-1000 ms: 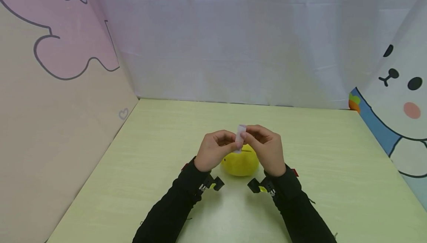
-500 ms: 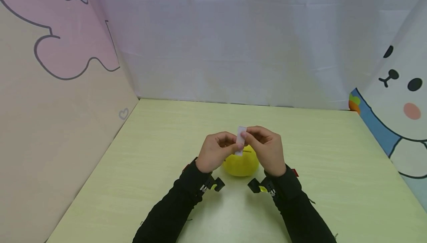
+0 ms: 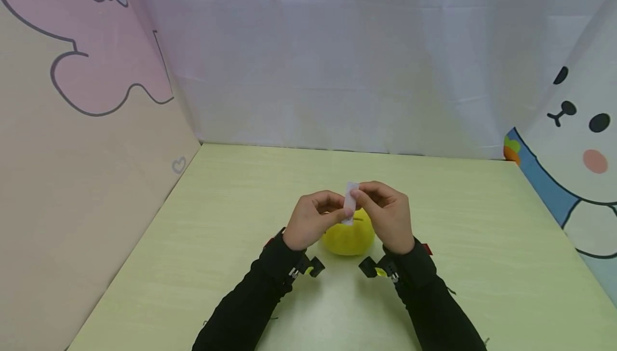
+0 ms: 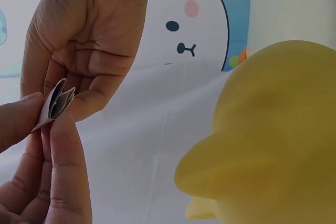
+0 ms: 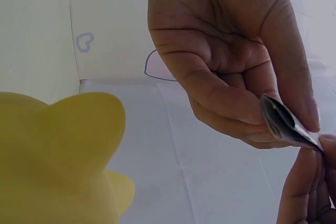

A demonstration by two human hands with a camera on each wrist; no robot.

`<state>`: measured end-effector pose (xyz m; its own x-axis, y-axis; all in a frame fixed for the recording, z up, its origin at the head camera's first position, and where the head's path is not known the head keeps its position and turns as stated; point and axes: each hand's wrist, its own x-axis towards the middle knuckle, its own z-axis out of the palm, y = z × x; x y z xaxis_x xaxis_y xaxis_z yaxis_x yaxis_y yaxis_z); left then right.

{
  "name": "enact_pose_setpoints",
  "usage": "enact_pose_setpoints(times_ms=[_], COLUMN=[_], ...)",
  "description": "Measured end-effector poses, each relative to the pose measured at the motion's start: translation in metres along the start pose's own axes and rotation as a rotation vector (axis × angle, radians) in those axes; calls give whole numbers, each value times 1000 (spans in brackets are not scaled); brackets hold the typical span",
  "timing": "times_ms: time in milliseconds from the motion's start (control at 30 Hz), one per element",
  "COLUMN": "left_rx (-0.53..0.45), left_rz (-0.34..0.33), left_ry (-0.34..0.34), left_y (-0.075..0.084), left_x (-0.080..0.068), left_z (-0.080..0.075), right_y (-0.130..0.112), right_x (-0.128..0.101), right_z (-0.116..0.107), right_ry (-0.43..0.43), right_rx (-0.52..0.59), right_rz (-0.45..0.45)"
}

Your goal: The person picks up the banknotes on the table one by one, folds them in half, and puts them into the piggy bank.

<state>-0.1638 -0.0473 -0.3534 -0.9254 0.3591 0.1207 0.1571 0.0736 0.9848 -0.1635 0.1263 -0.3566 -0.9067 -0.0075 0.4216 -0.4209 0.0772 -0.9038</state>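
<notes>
Both hands meet over a yellow animal-shaped coin bank, pinching a small folded strip of paper between them. The left hand grips the strip's lower part between thumb and fingers. Higher up, the right hand pinches its other end. Seen end-on in the left wrist view, the paper has several layers with a gap between them. In the right wrist view the folded paper also shows its layered edge. A dark slit shows in the bank's top, partly covered by the hands and paper.
A pale yellow-green table bears the coin bank. White cloth rises behind it. Printed panels stand on both sides, a pink figure at left and a white bear at right. Black wrist mounts jut inward from the cuffs.
Both hands have shifted very slightly right with the paper between them. The strip now reaches a little lower in front of the coin bank, and the left hand covers more of the bank's side.
</notes>
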Motion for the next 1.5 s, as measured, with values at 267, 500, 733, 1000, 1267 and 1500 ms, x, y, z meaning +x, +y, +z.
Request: enact_pose_setpoints(times_ms=[267,500,733,1000,1267,1500], left_rx=[50,43,50,59,26,21], left_rz=[8,-13,-35,5,12,18], left_ry=[-12,11,39,65,74,64], left_y=[0,-2,-3,-6,-8,-9], left_x=[1,2,2,2,4,4], left_z=[-1,0,0,0,0,-1], right_y=[1,-1,-2,-3,-3,-2], right_x=[1,2,2,3,4,5], right_z=[-2,-2,-7,-12,-12,-12], right_ry=[29,21,-64,-157,-187,-198], right_rx=[31,33,11,-48,-28,0], right_rz=[1,48,108,138,140,138])
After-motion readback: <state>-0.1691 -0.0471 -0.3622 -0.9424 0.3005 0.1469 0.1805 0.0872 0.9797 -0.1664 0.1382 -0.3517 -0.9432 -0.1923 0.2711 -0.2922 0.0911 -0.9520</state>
